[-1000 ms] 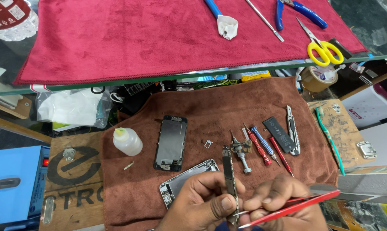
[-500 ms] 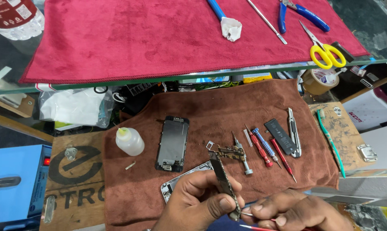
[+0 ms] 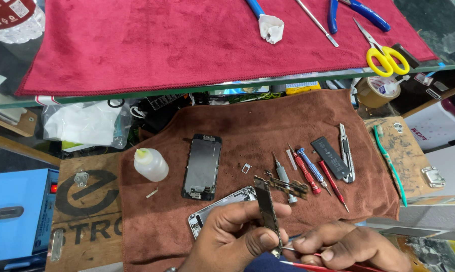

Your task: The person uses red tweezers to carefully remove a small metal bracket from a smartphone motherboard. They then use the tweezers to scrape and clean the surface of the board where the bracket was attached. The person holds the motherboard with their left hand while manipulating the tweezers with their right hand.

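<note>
We pinch a narrow logic board (image 3: 267,209) upright in our left hand (image 3: 232,239), long axis running twelve to six. Our right hand (image 3: 351,247), at three o'clock, pinches tweezers (image 3: 289,248) whose tip meets the board's lower end above the brown cloth (image 3: 247,126).

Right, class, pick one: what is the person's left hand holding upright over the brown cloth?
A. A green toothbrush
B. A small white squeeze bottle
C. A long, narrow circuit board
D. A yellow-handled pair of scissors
C: the left hand pinches a long, narrow circuit board between thumb and fingers, while the scissors, toothbrush and squeeze bottle lie apart from it.
</note>
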